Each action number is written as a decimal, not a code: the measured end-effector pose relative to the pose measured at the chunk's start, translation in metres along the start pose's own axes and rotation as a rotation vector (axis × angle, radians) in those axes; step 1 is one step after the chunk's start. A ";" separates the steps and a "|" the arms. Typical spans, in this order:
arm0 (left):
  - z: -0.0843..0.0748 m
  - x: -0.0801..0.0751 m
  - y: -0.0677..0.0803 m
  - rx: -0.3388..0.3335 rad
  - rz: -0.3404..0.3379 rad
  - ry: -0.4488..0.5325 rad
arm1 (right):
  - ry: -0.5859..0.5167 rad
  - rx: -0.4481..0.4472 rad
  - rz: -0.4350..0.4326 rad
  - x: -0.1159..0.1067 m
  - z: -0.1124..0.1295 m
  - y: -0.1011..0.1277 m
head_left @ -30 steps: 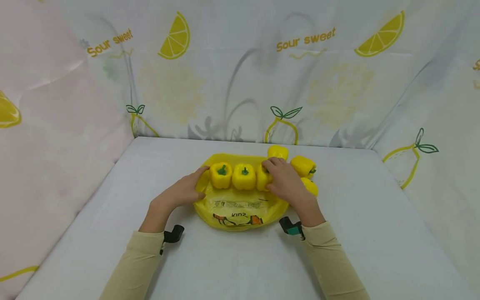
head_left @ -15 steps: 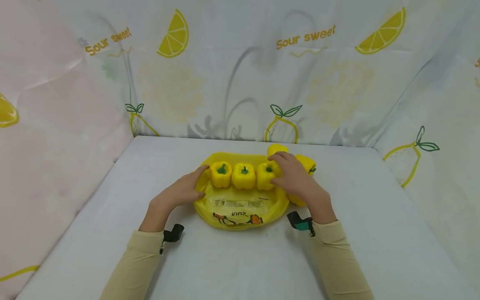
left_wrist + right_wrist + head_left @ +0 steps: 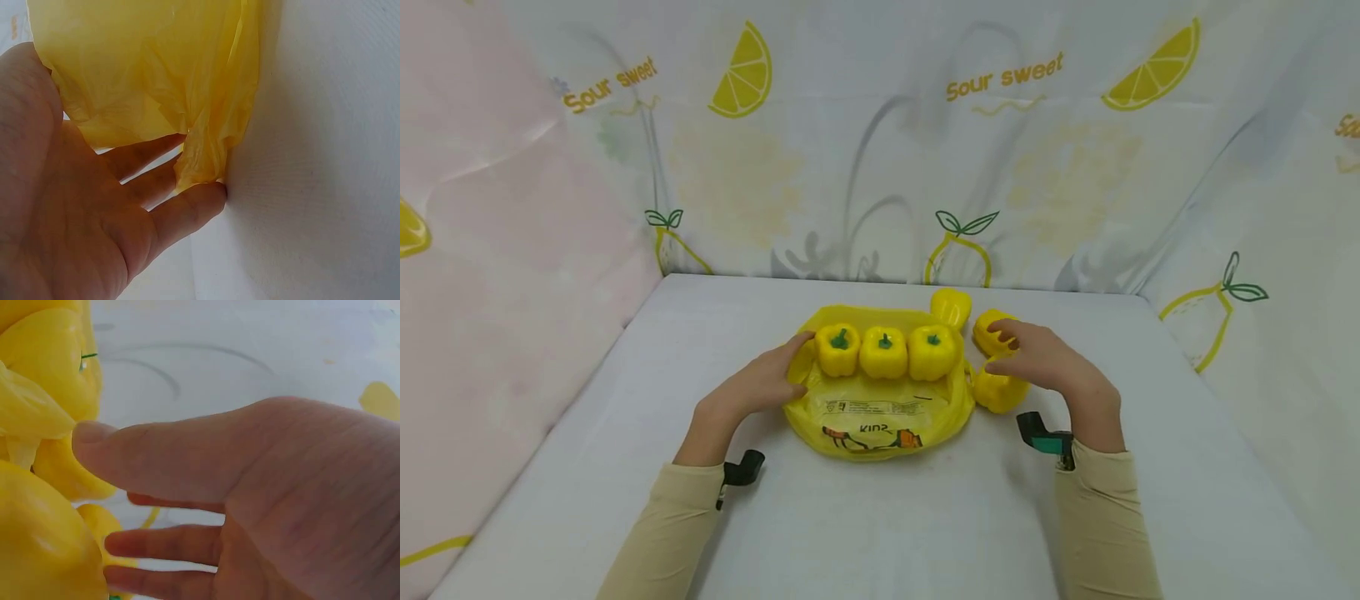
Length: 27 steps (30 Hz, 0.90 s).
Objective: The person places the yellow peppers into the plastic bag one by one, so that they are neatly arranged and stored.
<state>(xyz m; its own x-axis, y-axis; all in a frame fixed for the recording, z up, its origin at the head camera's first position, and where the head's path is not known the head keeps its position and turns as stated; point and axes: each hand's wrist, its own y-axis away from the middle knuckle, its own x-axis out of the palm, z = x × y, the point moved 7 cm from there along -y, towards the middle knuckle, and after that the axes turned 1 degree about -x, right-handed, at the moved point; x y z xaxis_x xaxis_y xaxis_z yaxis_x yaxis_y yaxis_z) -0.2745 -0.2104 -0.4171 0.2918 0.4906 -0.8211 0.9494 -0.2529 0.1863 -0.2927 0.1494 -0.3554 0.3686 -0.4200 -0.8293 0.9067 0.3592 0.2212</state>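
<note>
Three yellow peppers (image 3: 884, 352) sit in a row, stems up, on a yellow plastic bag (image 3: 872, 417) at frame centre, on a white table (image 3: 880, 517). Behind: lemon-print backdrop (image 3: 880, 142) w/ "Sour sweet" lettering across the upper frame. Bag has a printed label toward its lower edge.

Right of the bag, 3 more peppers lie off it: one at the bag's upper right corner (image 3: 951, 307), one further right (image 3: 991, 332), one just below that (image 3: 996, 393), touching the bag's right edge. Nothing stands between these and the right hand (image 3: 1048, 362), which comes in from lower right; fingers reach over the far-right pepper, thumb by the lower one. Right wrist view shows fingers and thumb relaxed, spread, not closed round a pepper – so open, w/ peppers at the left of that frame.

Left hand (image 3: 760, 385) at centre-left lies flat at the bag's left edge, fingers straight, tips against the plastic beside the leftmost pepper. Left wrist view: bag edge draped over the fingers (image 3: 187, 209), no pinch seen.

Beige sleeves on both arms at frame bottom.
</note>
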 end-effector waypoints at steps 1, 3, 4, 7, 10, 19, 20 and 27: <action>0.000 0.000 0.000 0.001 0.001 -0.001 | 0.012 0.017 0.018 0.000 -0.005 0.001; 0.000 0.000 0.000 0.005 0.003 -0.003 | 0.034 0.050 0.056 0.003 -0.013 0.003; 0.000 0.000 0.000 0.002 0.002 -0.004 | 0.039 0.073 0.077 0.004 -0.018 0.003; 0.000 0.001 0.000 0.005 0.002 -0.010 | 0.017 0.128 0.148 0.012 -0.030 0.002; 0.001 0.001 0.000 0.001 0.002 -0.008 | -0.060 0.176 0.215 0.021 -0.040 -0.001; 0.001 0.001 0.001 0.002 -0.005 -0.018 | -0.158 0.156 0.247 0.032 -0.042 -0.007; 0.001 0.001 0.001 0.002 -0.006 -0.018 | -0.157 0.149 0.246 0.032 -0.040 -0.006; -0.001 0.000 0.001 0.002 -0.007 -0.014 | -0.161 0.126 0.239 0.032 -0.030 -0.004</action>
<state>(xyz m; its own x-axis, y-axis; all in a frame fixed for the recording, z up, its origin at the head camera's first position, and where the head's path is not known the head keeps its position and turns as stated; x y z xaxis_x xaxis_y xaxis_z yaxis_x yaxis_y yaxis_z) -0.2730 -0.2101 -0.4162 0.2833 0.4805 -0.8300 0.9512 -0.2512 0.1793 -0.2909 0.1600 -0.3981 0.5929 -0.4663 -0.6565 0.8051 0.3619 0.4700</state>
